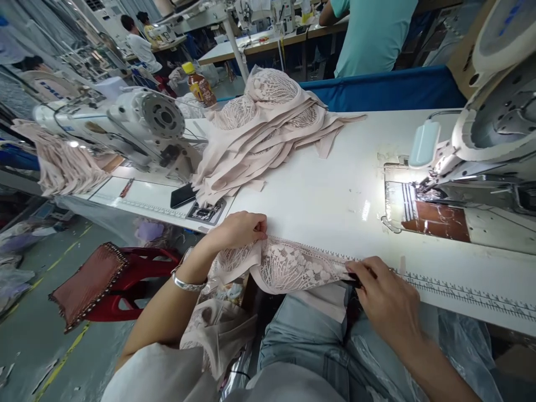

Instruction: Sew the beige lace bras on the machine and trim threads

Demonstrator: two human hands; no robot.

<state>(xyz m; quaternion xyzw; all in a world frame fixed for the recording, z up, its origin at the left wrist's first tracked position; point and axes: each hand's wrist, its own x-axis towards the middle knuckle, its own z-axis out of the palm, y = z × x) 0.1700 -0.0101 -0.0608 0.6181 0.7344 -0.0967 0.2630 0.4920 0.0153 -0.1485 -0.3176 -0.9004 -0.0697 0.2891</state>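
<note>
A pale pink lace garment piece (288,267) lies stretched along the near edge of the white sewing table (335,190). My left hand (239,230), with a silver bangle on the wrist, pinches its left end with closed fingers. My right hand (387,298) grips its right end at the table edge, fingers curled; something dark shows under them that I cannot make out. More of the pink fabric hangs down over my lap.
A pile of pink lace pieces (259,128) lies on the table's far left. A sewing machine (481,134) stands at right, another (129,125) at left with a black phone (183,195). A red stool (121,279) is on the floor. A person in teal (372,33) sits behind.
</note>
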